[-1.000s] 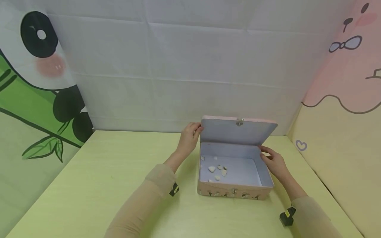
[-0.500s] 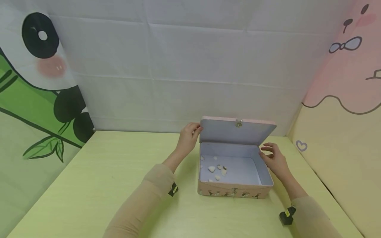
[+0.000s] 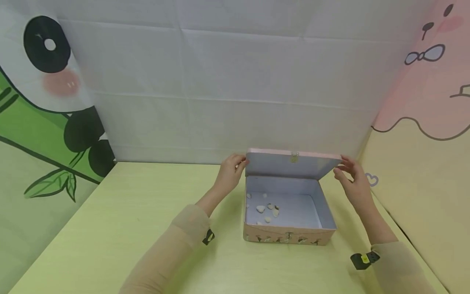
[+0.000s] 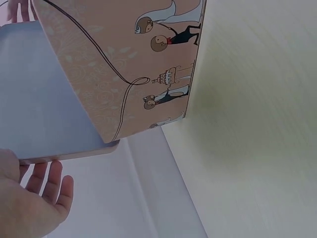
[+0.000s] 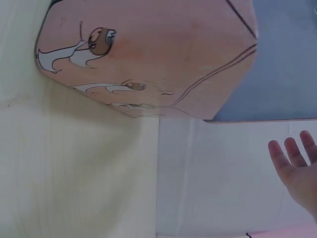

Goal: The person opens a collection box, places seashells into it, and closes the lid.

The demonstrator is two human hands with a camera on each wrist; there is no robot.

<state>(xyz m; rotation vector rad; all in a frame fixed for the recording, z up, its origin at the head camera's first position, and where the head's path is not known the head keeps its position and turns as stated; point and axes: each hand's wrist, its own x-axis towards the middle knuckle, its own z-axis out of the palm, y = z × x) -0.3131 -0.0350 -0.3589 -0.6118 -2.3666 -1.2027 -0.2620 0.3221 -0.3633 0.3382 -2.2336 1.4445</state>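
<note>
A pink tin box [image 3: 290, 235] with a grey-blue inside stands on the table, its hinged lid [image 3: 282, 165] raised at the back. Several small pale shells or stones [image 3: 268, 209] lie on the left part of its floor. My left hand [image 3: 229, 173] grips the lid's left edge; the left wrist view has the thumb by the inner face and the fingers beyond the rim. At the lid's upper right corner is my right hand [image 3: 354, 183], its index finger at the corner and the thumb apart from the edge. In the right wrist view, its fingers [image 5: 293, 153] look loosely extended.
A metal clasp [image 3: 294, 157] sits at the middle of the lid's front rim. Behind the pale yellow-green table [image 3: 147, 228] hangs a white cloth [image 3: 220, 81]. Printed cloths with cartoon figures stand at the left [image 3: 22, 163] and right [image 3: 422, 171].
My right hand has moved up from the box's right wall to the lid's right corner. The lid's upper edge sits slightly lower in the head view. My left hand keeps its hold.
</note>
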